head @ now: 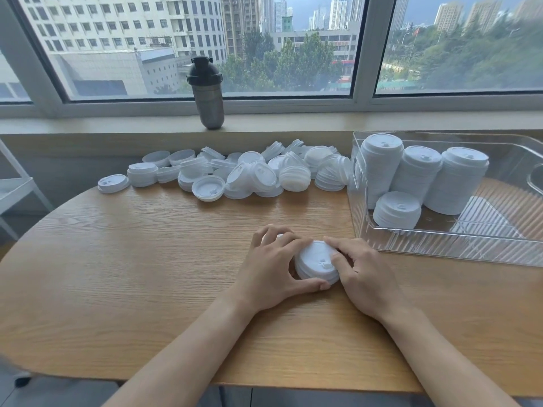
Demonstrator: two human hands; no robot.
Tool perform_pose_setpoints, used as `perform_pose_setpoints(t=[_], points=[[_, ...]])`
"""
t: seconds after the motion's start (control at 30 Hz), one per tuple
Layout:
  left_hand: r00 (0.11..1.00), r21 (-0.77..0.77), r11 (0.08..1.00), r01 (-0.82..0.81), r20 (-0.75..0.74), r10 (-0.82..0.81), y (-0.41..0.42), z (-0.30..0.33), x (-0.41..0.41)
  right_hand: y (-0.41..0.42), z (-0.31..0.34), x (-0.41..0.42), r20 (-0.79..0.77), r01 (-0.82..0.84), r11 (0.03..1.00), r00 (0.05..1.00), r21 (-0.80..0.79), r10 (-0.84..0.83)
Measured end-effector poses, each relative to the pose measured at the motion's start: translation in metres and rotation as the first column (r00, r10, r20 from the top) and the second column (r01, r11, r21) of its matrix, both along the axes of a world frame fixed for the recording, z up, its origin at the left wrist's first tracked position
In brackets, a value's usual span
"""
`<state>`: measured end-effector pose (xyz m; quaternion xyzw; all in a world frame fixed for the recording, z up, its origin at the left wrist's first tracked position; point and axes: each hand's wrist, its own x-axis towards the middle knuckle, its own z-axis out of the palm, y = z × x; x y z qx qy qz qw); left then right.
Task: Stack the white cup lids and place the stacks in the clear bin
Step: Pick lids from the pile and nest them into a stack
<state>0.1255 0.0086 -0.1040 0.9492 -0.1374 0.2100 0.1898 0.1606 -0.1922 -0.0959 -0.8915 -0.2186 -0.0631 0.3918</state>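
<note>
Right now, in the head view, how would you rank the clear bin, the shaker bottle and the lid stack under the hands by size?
1. Bin
2. Bottle, though it stands farther off
3. Stack

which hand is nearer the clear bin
Right. The right hand holds the lid stack just before the clear bin's near left corner; the left hand grips the stack's far side.

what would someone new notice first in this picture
Probably the two hands at the near middle of the wooden table: the left hand and right hand grip a short stack of white lids between them. Next, the loose heap of lids along the table's far edge. Then the clear bin on the right, holding four lid stacks.
</note>
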Motion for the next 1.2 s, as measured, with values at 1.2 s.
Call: perform_pose_setpoints(t=[1.2], points=[[0.948, -0.322, 0.905, -0.28, -0.239, 0.208, 0.051, 0.005, -0.003, 0.003, -0.006, 0.002, 0.1, -0.065, 0.992, 0.992, -0.106, 0.076]])
